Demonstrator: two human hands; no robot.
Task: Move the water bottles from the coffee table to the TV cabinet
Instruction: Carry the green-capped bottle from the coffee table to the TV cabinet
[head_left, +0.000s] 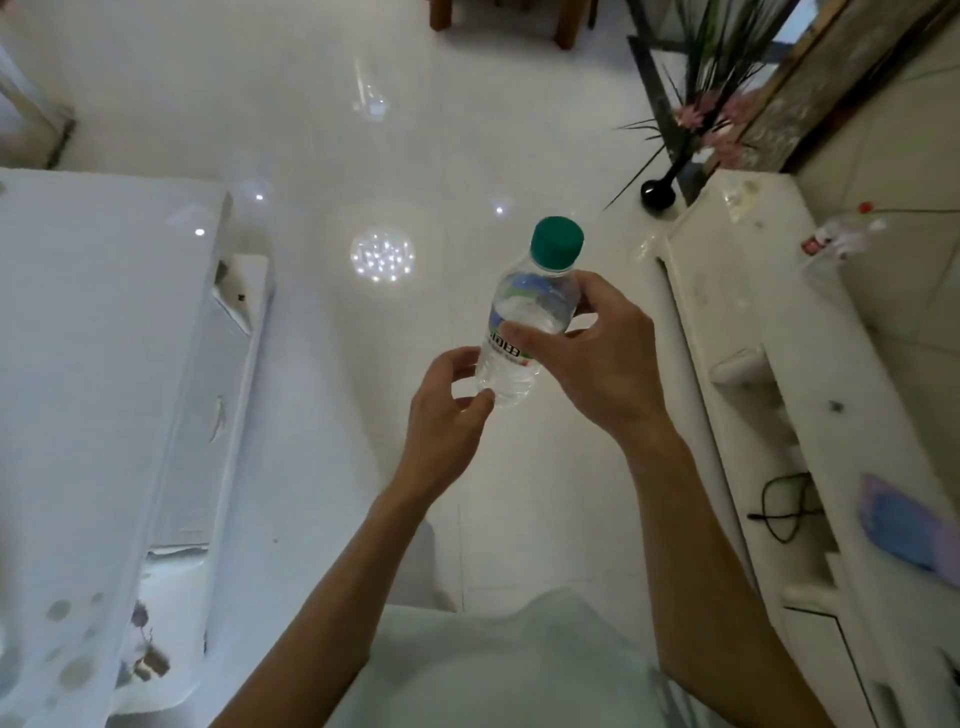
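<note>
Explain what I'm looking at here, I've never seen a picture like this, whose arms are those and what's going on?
This is one picture from a wide-angle camera worn on a person's head, looking down, so the arms are the wearer's own. Both hands hold a clear water bottle with a green cap above the shiny white floor: the right hand grips its middle, the left hand touches its base. On the left is a white coffee table. On the right is the white TV cabinet, with another bottle lying on it, a black cable and a purple cloth.
</note>
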